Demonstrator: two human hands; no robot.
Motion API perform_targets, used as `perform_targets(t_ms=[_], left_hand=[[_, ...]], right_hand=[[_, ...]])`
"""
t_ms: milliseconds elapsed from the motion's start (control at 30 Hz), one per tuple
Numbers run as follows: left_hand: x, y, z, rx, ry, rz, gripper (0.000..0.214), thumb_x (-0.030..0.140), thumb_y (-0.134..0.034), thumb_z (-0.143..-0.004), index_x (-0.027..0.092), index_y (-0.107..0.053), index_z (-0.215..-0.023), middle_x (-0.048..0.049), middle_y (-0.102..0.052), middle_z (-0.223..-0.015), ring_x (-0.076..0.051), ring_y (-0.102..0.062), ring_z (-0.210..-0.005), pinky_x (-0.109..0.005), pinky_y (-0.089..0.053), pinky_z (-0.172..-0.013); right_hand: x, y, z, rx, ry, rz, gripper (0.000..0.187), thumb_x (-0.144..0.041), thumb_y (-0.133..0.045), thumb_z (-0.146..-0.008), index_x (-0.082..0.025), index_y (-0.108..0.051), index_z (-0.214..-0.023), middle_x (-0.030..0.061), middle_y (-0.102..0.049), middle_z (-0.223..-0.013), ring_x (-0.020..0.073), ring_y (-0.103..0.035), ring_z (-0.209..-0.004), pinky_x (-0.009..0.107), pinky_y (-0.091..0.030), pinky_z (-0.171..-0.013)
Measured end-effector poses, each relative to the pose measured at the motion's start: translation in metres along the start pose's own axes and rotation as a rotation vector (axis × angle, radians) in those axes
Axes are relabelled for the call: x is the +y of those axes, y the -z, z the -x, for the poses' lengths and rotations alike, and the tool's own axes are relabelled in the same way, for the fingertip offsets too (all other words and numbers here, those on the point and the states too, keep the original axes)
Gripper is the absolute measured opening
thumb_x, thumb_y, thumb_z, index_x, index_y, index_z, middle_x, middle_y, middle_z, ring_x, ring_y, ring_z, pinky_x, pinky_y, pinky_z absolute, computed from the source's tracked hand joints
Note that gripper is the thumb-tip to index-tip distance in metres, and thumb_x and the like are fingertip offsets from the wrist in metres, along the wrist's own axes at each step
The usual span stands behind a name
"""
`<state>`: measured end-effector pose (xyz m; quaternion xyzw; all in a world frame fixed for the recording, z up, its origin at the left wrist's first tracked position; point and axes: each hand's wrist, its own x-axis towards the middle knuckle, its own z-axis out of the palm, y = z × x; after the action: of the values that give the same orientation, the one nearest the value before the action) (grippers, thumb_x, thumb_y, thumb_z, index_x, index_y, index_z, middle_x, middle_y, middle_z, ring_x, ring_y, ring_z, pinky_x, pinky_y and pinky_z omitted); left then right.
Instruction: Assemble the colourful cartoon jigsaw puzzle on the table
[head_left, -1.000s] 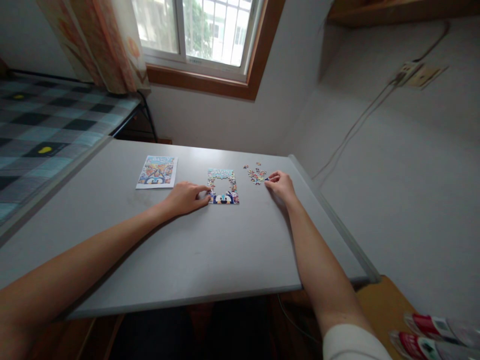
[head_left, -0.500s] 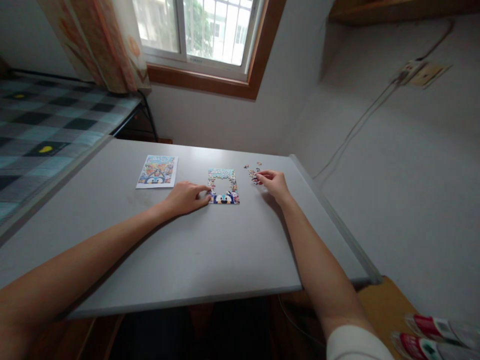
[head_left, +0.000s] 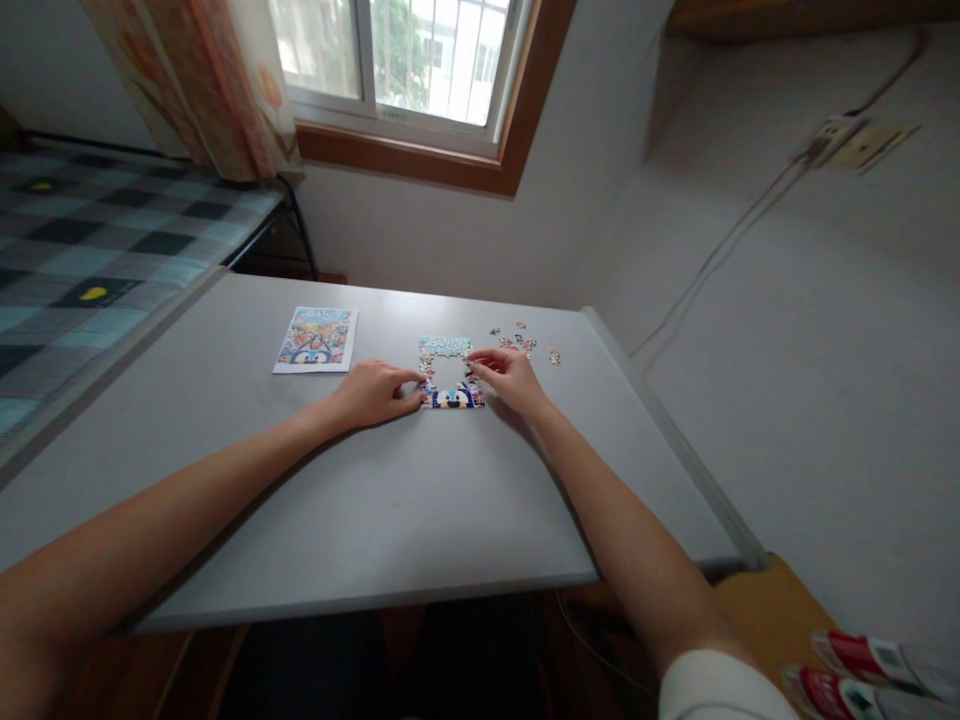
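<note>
While the left hand [head_left: 373,394] lies palm down on the grey tabletop [head_left: 390,500], its fingertips touch the left border of the jigsaw puzzle [head_left: 450,398]. This hand is relaxed, the fingers a little bent, and it grips nothing. The puzzle lies flat near the far middle of the tabletop. Only its frame is joined: a blue strip at the top, narrow coloured sides and a wider strip at the bottom, with bare tabletop showing in the hollow middle.

The right hand [head_left: 512,376] is at the right border of the puzzle, partly over the lower right corner. Its thumb and forefinger are drawn close together and point to the inner side of the right border. If a piece is between them I cannot tell, because it is too small to see.

Just beyond the right hand, the loose pieces [head_left: 517,343] are scattered in a small group, and one of them lies a little apart to the right. A picture card [head_left: 316,340] with a similar colourful drawing lies well to the left of the puzzle. A bed [head_left: 82,250] with a checked cover stands beside the left edge of the tabletop, under the curtain [head_left: 217,90] and the window [head_left: 405,55].
</note>
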<state>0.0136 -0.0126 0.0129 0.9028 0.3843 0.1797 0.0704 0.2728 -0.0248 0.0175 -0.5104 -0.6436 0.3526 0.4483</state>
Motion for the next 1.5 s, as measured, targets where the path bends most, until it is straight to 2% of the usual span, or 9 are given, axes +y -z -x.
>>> perform_targets(t_ms=[100, 233, 600, 900, 1033, 1133, 1267, 1500], left_hand=[[0.0, 0.0, 0.0, 0.004, -0.007, 0.001, 0.037, 0.044, -0.056, -0.09, 0.024, -0.075, -0.114, -0.0013, -0.07, -0.064, -0.017, -0.064, -0.061, -0.026, -0.041, -0.066], [0.0, -0.001, -0.001, 0.004, -0.009, -0.005, 0.037, 0.043, -0.055, -0.089, 0.024, -0.076, -0.113, -0.0011, -0.07, -0.065, -0.017, -0.065, -0.062, -0.026, -0.042, -0.067], [-0.001, -0.001, 0.0, 0.011, -0.026, -0.002, 0.036, 0.042, -0.056, -0.09, 0.024, -0.076, -0.114, -0.001, -0.071, -0.065, -0.017, -0.065, -0.061, -0.027, -0.044, -0.069], [-0.001, -0.003, 0.0, 0.022, -0.095, 0.031, 0.034, 0.041, -0.055, -0.091, 0.025, -0.077, -0.11, -0.0004, -0.071, -0.062, -0.016, -0.066, -0.06, -0.026, -0.046, -0.07], [-0.001, -0.002, 0.0, 0.009, -0.11, 0.043, 0.035, 0.041, -0.054, -0.091, 0.025, -0.077, -0.111, -0.001, -0.071, -0.063, -0.016, -0.066, -0.06, -0.027, -0.047, -0.07], [-0.001, -0.002, 0.0, 0.003, -0.105, 0.036, 0.035, 0.042, -0.054, -0.092, 0.025, -0.077, -0.112, -0.0012, -0.072, -0.064, -0.017, -0.067, -0.062, -0.027, -0.047, -0.073], [-0.001, -0.003, 0.0, 0.003, -0.102, 0.03, 0.035, 0.041, -0.054, -0.092, 0.025, -0.077, -0.112, -0.0015, -0.072, -0.064, -0.017, -0.068, -0.063, -0.028, -0.048, -0.075], [0.0, -0.003, 0.0, 0.013, -0.127, 0.019, 0.034, 0.04, -0.053, -0.092, 0.025, -0.077, -0.111, -0.0015, -0.071, -0.064, -0.016, -0.066, -0.059, -0.028, -0.047, -0.072]], right_hand=[[-0.003, -0.013, 0.005, -0.076, 0.019, -0.005, 0.035, -0.042, -0.07, -0.076, -0.015, -0.078, -0.096, 0.0051, -0.071, -0.075, 0.013, -0.058, -0.062, 0.027, -0.046, -0.059], [-0.005, -0.021, 0.007, -0.101, 0.032, -0.01, 0.029, -0.041, -0.069, -0.076, -0.015, -0.079, -0.086, 0.0057, -0.072, -0.074, 0.0141, -0.059, -0.064, 0.028, -0.046, -0.06], [-0.002, -0.02, 0.007, -0.099, 0.03, 0.031, 0.02, -0.035, -0.069, -0.075, -0.016, -0.074, -0.081, 0.006, -0.073, -0.079, 0.0153, -0.063, -0.068, 0.029, -0.049, -0.066], [-0.004, -0.023, 0.011, -0.137, 0.161, 0.177, 0.016, -0.026, -0.064, -0.083, -0.019, -0.077, -0.086, 0.0046, -0.073, -0.083, 0.0157, -0.062, -0.076, 0.03, -0.047, -0.075], [-0.006, -0.024, 0.013, -0.145, 0.15, 0.244, 0.018, -0.023, -0.064, -0.084, -0.021, -0.078, -0.095, 0.0031, -0.073, -0.083, 0.0153, -0.061, -0.075, 0.029, -0.047, -0.075], [-0.007, -0.025, 0.013, -0.151, 0.148, 0.274, 0.016, -0.021, -0.064, -0.083, -0.021, -0.077, -0.093, 0.002, -0.072, -0.082, 0.0151, -0.061, -0.076, 0.029, -0.048, -0.077], [-0.006, -0.027, 0.013, -0.184, 0.23, 0.311, 0.015, -0.017, -0.062, -0.085, -0.02, -0.077, -0.086, 0.0041, -0.071, -0.087, 0.0165, -0.062, -0.085, 0.03, -0.048, -0.083], [0.0, -0.028, 0.012, -0.207, 0.284, 0.357, 0.021, -0.015, -0.06, -0.09, -0.021, -0.079, -0.094, 0.0062, -0.07, -0.09, 0.0173, -0.062, -0.089, 0.032, -0.047, -0.086]])
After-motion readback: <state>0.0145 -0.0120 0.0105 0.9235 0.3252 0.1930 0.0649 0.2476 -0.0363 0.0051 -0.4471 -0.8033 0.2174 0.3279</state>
